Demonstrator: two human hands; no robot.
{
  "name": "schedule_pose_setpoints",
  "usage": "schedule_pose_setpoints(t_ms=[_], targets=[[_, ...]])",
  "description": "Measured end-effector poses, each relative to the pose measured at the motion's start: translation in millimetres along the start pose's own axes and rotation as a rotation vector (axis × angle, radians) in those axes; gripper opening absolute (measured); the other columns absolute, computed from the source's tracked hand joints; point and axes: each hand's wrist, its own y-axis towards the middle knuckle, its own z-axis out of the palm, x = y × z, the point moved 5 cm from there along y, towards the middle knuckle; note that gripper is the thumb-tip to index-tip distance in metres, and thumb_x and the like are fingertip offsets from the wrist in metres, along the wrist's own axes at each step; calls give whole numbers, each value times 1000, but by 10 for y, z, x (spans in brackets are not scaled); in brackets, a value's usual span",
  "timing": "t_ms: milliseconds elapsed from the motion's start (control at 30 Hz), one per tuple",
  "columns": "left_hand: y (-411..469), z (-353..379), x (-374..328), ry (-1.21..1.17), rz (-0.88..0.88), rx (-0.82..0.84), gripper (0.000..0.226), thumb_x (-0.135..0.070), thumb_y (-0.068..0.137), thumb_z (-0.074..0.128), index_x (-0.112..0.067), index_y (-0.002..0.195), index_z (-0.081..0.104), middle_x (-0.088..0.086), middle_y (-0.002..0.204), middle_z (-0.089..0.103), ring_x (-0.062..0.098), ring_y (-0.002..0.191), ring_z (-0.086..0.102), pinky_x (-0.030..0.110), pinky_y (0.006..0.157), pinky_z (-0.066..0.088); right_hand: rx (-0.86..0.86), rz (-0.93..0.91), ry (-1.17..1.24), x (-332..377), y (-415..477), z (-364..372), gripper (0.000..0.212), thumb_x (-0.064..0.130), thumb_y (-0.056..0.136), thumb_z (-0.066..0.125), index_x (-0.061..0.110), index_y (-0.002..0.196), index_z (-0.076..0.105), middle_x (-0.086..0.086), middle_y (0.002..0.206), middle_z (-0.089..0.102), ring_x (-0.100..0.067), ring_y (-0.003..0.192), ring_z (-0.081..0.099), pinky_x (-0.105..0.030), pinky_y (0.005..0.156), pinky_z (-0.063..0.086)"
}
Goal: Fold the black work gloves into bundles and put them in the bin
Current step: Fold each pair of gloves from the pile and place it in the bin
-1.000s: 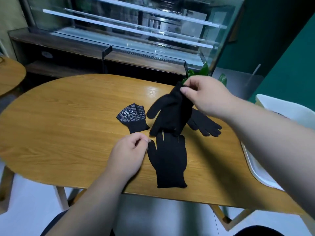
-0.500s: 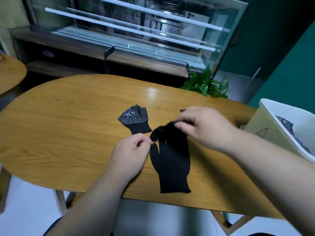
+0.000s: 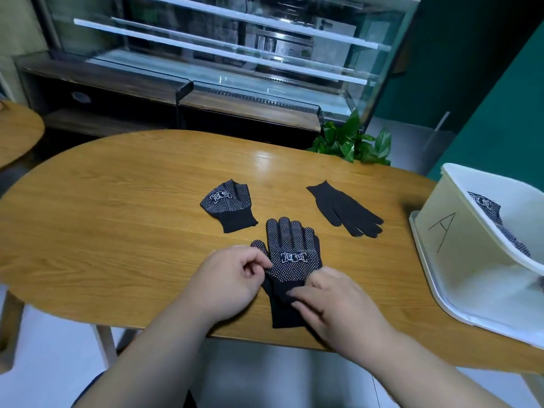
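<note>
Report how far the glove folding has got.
Done: dotted black gloves lie in the white plastic bin marked A; one folded black glove bundle waits on the oval wooden table. In hand: left hand pinches, right hand rests on a flat dotted black glove. Left: fold it, the plain black glove, then bin all.

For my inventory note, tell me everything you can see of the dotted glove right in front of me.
The dotted glove is black knit fabric covered in small white dots, with a white printed logo across the palm and a plain black cuff. It lies flat on the wooden table, finger ends pointing away, cuff toward the near edge, apparently atop another black glove. The left hand pinches its thumb-side edge; the right hand rests on its cuff end.
</note>
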Motion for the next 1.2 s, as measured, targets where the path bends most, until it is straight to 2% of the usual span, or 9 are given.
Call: schedule_pose_setpoints(t_ms=[100,233,333,400,567,667,900,1100,1200], targets=[[9,44,-6,29,73,87,26,-9,77,72,-32,89,74,-24,81,60,5,68,55,14,63,38,-84,-10,-39,36,-74,10,17,34,95,53,26,101,67,5,86,55,-21,83,54,-34,73,50],[12,78,-10,84,149,129,27,-14,72,75,-33,91,73,-17,77,53,-2,69,50,16,67,39,-177,-60,-60,89,-113,-19,12,30,88,59,21,92,66,3,91,58,-22,86,55,-34,76,46],[18,106,-21,99,170,136,21,-25,71,73,-34,89,71,-19,78,51,-2,75,50,30,75,45,-189,-126,-73,111,-131,0,14,29,77,62,19,86,66,4,92,61,-21,87,56,-31,78,42],[34,115,-18,109,163,144,19,-28,71,73,-36,88,70,-19,78,51,-4,77,49,30,75,42,-192,-146,-54,102,-133,1,13,27,75,63,19,85,67,5,89,61,-20,85,55,-32,75,43],[40,137,1,127,135,151,21,-23,73,78,-37,86,70,-18,79,51,-6,80,48,35,79,42,-164,-242,-54,127,-173,54,10,28,85,65,22,86,73,6,81,61,-21,76,55,-32,69,43],[31,138,-7,111,119,163,23,-32,69,71,-41,90,66,-17,79,51,-2,80,50,38,80,45,-134,-220,-10,109,-178,65,11,31,86,66,26,92,75,6,82,59,-21,76,53,-31,67,42],[-86,61,-121,96,224,216,36,-12,70,70,-38,96,70,-20,95,49,3,101,47,16,87,35,-78,-106,111,52,-289,-7,39,53,77,73,29,109,71,13,98,60,-15,93,57,-28,78,47],[-314,192,-355,310,388,487,44,-47,67,72,-45,108,59,-25,110,39,0,113,34,24,99,29,37,-6,-2,-8,-416,34,46,64,68,62,37,105,61,19,104,48,-7,98,47,-21,81,40],[-352,261,-321,426,400,468,55,-56,63,77,-46,111,52,-25,113,35,2,112,30,24,97,27,30,20,-36,12,-468,59,38,57,72,60,37,105,61,19,101,50,-8,95,47,-18,79,33]])
